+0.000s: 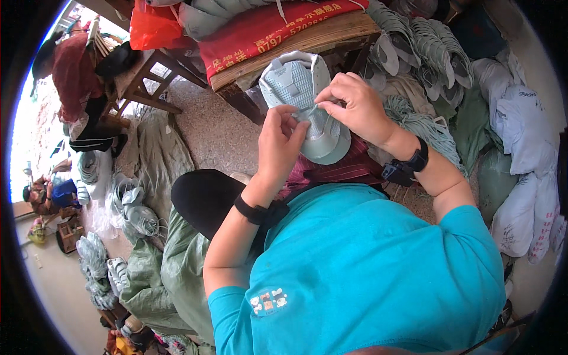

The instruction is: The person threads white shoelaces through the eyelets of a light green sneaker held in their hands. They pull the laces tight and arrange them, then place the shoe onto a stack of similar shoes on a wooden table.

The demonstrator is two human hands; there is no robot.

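Observation:
A pale mint-grey shoe upper (328,151) rests over my lap, its mesh tongue and heel opening toward the bench and its rounded toe toward me. My left hand (281,139) lies along its left side, thumb and fingers closed on the upper near the throat. On the other side, my right hand (358,106) is raised over the throat, with thumb and forefinger pinched together. A thin pale green shoelace (310,111) runs between the two hands' fingertips, partly hidden by them. Dark bands are on both wrists.
Ahead stands a wooden bench (296,44) with a red printed cloth over it. Stacked shoe uppers (435,50) and a bundle of mint laces (423,127) lie to the right, beside white sacks (520,130). Green sacks (183,266) lie left; another person (77,77) sits far left.

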